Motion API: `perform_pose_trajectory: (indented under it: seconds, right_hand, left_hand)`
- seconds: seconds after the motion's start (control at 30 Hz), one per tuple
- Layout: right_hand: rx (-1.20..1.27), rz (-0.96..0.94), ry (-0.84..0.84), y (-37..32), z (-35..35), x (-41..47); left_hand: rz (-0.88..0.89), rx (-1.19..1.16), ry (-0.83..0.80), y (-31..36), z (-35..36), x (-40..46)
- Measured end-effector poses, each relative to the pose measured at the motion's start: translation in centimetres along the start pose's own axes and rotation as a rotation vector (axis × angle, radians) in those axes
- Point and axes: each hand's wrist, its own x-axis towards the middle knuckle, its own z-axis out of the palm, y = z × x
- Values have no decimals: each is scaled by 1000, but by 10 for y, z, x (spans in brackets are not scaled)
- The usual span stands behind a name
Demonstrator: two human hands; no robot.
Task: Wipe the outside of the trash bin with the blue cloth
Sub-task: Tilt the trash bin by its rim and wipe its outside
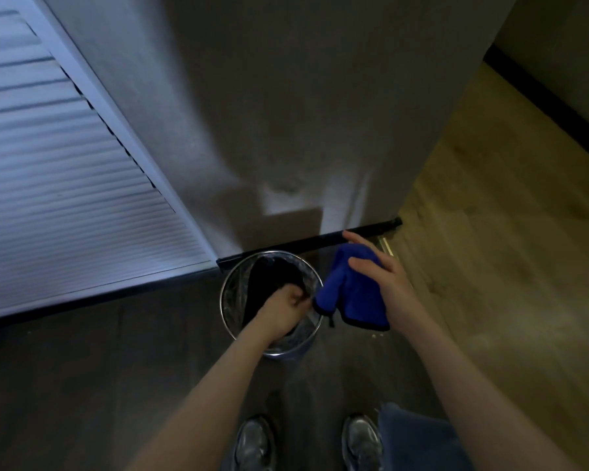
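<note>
A round metal trash bin (233,287) with a clear liner stands on the dark floor against the wall's black baseboard. Something black lies inside it. My left hand (284,305) reaches over the bin's near right rim, fingers closed on the black liner edge there. My right hand (378,273) holds the blue cloth (349,294), bunched and hanging, just right of the bin at rim height, a little apart from it.
A white louvred door (65,171) fills the left. The grey wall (269,113) rises behind the bin, ending in a corner at right. Lighter wood floor (490,266) lies to the right. My two shoes (255,443) stand below the bin.
</note>
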Motion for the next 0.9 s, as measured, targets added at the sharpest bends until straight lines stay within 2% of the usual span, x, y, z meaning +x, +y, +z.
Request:
perform_pose_trajectory:
  seconds: [0.07, 0.1, 0.17, 0.27, 0.37, 0.47, 0.63, 0.9]
  right_hand:
    - [-31, -27, 20, 7, -5, 3]
    - [-32, -35, 28, 8, -6, 3]
    - [-31, -33, 60, 14, -11, 4]
    - [-5, 0, 126, 19, -19, 7]
    - [49, 21, 194, 19, -25, 13]
    - [89, 25, 239, 20, -28, 18]
    - [123, 24, 326, 25, -29, 24]
    - [-13, -4, 401, 39, -26, 43]
  left_hand:
    - [-82, 434, -52, -31, 21, 6]
    - [-105, 563, -67, -42, 30, 6]
    - [-133, 663, -64, -60, 50, 9]
    - [-151, 562, -22, -75, 73, 14]
    - [-116, 379, 97, -78, 85, 17]
    - [-87, 277, 119, -75, 84, 19]
    - [-35, 420, 165, -59, 46, 27]
    - [82, 109, 275, -59, -22, 31]
